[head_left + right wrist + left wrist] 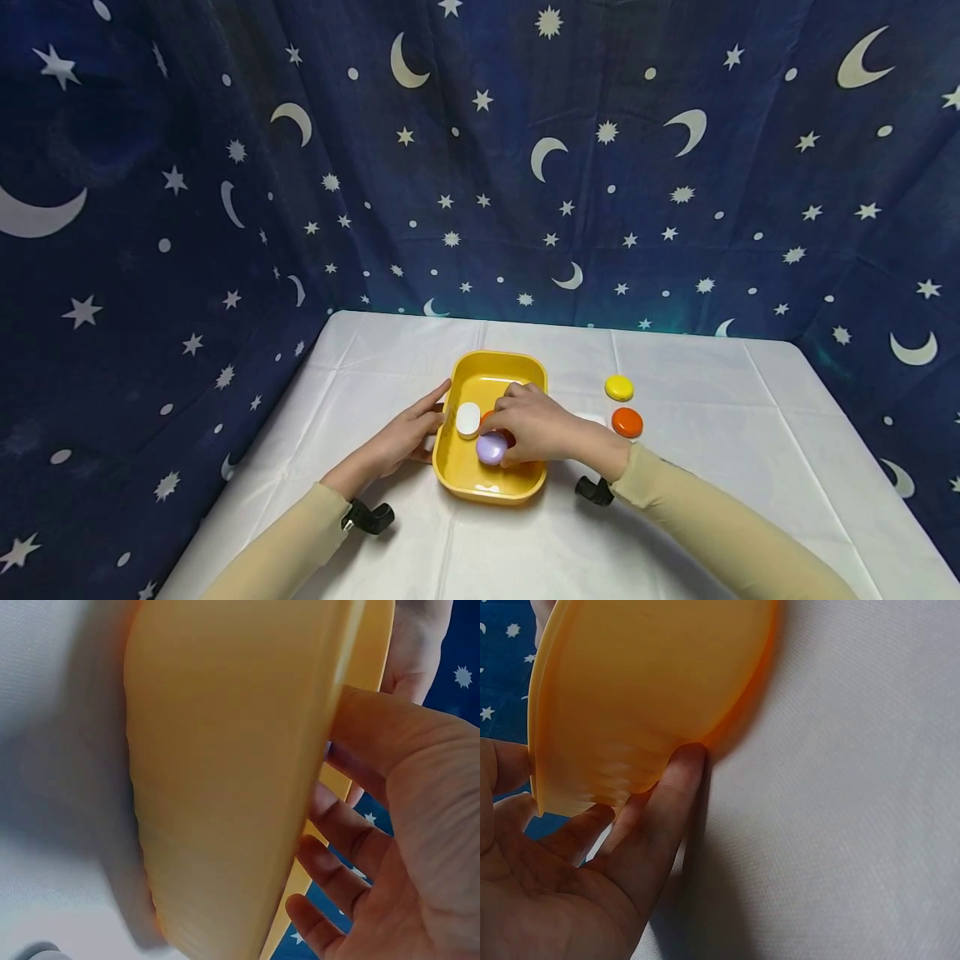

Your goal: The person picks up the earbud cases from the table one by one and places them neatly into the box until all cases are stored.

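Observation:
A yellow plastic tray (pixel 457 479) stands on the white-covered table. My left hand (pixel 408 435) lies along its left side, and the left wrist view has the extended fingers (pixel 660 817) touching the outer wall. Reaching in over the right rim, my right hand (pixel 536 425) pinches a light purple round piece (pixel 491 448) between thumb and fingers. Beside it in the tray sits a white rounded piece (pixel 468 420). An orange-red piece (pixel 487 415) is mostly covered by the right hand. From the right wrist, the tray wall hides the fingertips and the purple piece.
Right of the tray, a yellow round piece (pixel 618 387) and an orange one (pixel 627 422) lie on the tablecloth (pixel 712 433). A white piece (pixel 592 417) is partly hidden behind the right wrist. Dark blue star-and-moon curtains (pixel 510 225) hang behind and at both sides.

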The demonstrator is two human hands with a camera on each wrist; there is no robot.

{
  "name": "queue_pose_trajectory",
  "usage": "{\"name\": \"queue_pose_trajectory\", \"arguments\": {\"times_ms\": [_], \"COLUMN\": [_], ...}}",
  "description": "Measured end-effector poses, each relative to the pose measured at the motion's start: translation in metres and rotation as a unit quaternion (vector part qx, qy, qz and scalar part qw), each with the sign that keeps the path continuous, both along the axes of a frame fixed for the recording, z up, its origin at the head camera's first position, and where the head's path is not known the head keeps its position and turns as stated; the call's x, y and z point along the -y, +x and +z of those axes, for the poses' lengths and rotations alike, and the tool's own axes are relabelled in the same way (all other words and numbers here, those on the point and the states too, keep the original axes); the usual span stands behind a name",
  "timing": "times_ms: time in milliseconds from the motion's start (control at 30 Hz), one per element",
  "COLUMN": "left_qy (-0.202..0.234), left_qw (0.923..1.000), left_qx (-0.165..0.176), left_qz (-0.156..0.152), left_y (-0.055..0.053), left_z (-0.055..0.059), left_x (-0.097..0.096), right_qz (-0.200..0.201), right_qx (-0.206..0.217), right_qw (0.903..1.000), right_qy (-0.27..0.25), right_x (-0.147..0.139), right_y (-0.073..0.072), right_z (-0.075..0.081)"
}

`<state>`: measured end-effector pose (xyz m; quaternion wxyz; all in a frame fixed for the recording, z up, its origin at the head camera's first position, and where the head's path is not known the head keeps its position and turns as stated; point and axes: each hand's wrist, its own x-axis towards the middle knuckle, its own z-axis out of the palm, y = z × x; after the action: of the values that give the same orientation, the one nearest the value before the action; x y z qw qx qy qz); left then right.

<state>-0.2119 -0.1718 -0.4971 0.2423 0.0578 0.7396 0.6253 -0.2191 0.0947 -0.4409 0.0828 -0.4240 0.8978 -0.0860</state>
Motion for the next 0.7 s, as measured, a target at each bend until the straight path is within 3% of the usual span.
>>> {"name": "queue_pose_trajectory", "arguments": {"times_ms": [233, 700], "left_qy": [-0.003, -0.009], "left_qw": [1.0000, 0.9999], "left_qx": [0.002, 0.000], "left_qz": [0.004, 0.006], "left_y": [-0.001, 0.001], "left_z": [0.000, 0.002], "left_x": [0.000, -0.001], "right_qz": [-0.005, -0.071], "right_qx": [0.001, 0.033], "right_qw": [0.9999, 0.9949], "right_qy": [-0.014, -0.063], "right_x": [-0.004, -0.025], "right_y": [-0.001, -0.003], "right_z": [-0.002, 0.011]}}
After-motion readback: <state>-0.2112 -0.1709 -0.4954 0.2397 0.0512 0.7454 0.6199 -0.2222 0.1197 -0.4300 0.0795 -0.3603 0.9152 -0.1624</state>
